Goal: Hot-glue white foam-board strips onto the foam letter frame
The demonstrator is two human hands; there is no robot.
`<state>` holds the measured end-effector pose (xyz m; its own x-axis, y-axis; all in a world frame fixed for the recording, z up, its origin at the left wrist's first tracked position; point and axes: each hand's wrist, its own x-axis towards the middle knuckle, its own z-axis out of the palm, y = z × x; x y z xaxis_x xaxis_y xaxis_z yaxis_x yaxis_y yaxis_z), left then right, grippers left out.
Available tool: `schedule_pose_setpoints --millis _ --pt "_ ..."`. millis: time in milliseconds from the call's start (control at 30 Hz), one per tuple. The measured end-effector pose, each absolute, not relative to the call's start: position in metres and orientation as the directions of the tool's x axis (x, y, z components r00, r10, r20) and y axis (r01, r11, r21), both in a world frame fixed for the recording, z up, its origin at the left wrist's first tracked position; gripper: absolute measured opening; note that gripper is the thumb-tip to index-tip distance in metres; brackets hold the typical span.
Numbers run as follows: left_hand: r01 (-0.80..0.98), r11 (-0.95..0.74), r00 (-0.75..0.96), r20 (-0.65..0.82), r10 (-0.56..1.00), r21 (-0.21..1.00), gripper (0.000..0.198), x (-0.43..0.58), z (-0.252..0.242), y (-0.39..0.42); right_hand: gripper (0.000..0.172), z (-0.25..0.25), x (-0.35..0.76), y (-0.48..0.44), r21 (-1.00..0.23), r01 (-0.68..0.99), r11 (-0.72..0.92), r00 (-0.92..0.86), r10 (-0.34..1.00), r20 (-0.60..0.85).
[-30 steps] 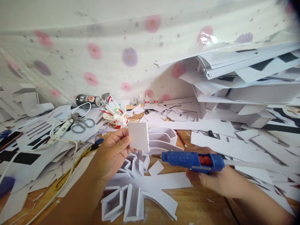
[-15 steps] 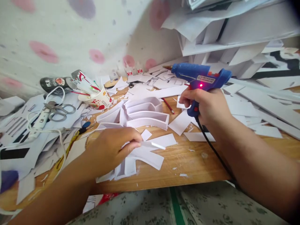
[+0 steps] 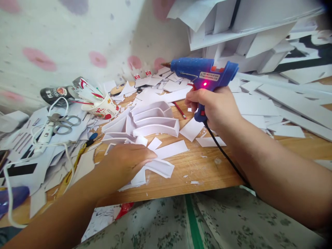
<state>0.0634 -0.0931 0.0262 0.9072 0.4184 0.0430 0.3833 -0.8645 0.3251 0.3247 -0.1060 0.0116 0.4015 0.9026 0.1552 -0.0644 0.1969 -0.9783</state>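
My right hand is wrapped round the grip of a blue hot glue gun, raised above the table with its nozzle pointing left and a red light lit. Low over the work, my left hand has thumb and fingers closed on a thin white foam board strip, which sits along a curved foam board piece. The hand covers part of both. Just behind it stand white curved-walled foam board parts. A flat white rectangle lies beside my fingertips.
A paper cup of tools and a black can stand back left. Scissors and a white cable lie left. A red pencil and many foam board scraps cover the back and right. The gun's black cord trails rightward.
My left hand has lowered the strip onto the curved piece, where it was held tilted above. The view has shifted slightly; the glue gun stays raised in my right hand.
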Motion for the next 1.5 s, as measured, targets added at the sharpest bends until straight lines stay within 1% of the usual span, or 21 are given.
schedule_pose_setpoints --millis 100,200,467,633,800,1000,1100,1267,1500 --pt "0.386 -0.893 0.918 0.002 0.397 0.23 0.032 0.065 0.027 -0.096 0.017 0.01 0.325 -0.106 -0.974 -0.07 0.213 0.416 0.894 0.166" --pt "0.37 -0.914 0.925 0.023 0.378 0.165 0.032 0.065 0.026 -0.098 0.014 0.01 0.325 -0.106 -0.968 -0.095 0.231 0.399 0.9 0.176" --pt "0.34 -0.934 0.937 0.04 0.346 0.106 0.029 0.06 0.021 -0.099 0.016 0.011 0.324 -0.106 -0.968 -0.094 0.233 0.387 0.904 0.181" --pt "0.3 -0.952 0.944 0.126 0.304 0.055 0.025 0.058 0.018 -0.104 0.01 0.009 0.325 -0.105 -0.967 -0.1 0.235 0.386 0.905 0.18" --pt "0.275 -0.96 0.95 0.139 0.281 0.061 0.028 0.06 0.024 -0.108 0.008 0.008 0.326 -0.105 -0.966 -0.05 0.253 0.374 0.902 0.216" --pt "0.25 -0.965 0.963 0.08 0.256 0.074 0.032 0.066 0.033 -0.107 0.01 0.007 0.327 -0.105 -0.982 -0.02 0.19 0.39 0.906 0.168" --pt "0.249 -0.966 0.963 0.086 0.254 0.064 0.03 0.063 0.029 -0.107 0.012 0.006 0.327 -0.104 -0.982 -0.024 0.185 0.386 0.908 0.162" --pt "0.282 -0.956 0.953 0.091 0.289 0.079 0.024 0.054 0.02 -0.107 0.009 0.006 0.327 -0.103 -0.979 -0.012 0.203 0.388 0.904 0.182" --pt "0.285 -0.956 0.951 0.106 0.291 0.074 0.022 0.054 0.017 -0.105 0.014 0.007 0.327 -0.105 -0.989 0.051 0.139 0.398 0.905 0.148"
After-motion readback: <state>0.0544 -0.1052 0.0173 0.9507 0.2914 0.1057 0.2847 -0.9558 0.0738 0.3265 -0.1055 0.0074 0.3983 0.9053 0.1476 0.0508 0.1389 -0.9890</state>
